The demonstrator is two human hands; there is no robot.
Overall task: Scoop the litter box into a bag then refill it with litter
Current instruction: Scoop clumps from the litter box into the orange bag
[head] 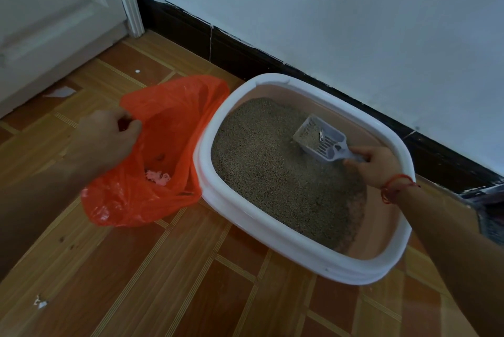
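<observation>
Rounded-rectangular litter box [272, 233]: glossy white plastic rim over a pale pink basin, standing on a wood-patterned tiled floor [191, 282], its far side close to the dark baseboard [245, 55]. Granular grey-brown litter [272, 173] covers the basin, thinning at the near right corner, where pink plastic shows. A slotted grey plastic scoop [319, 137] rests in the litter at the far right; the right hand [379, 165] curls its fingers [354, 151] round the handle. A thin, crinkled orange bag [169, 124] lies against the box's left wall; the left hand [109, 140] pinches its rim, holding the mouth open over pale scraps inside. Bare floor extends in front of both.
</observation>
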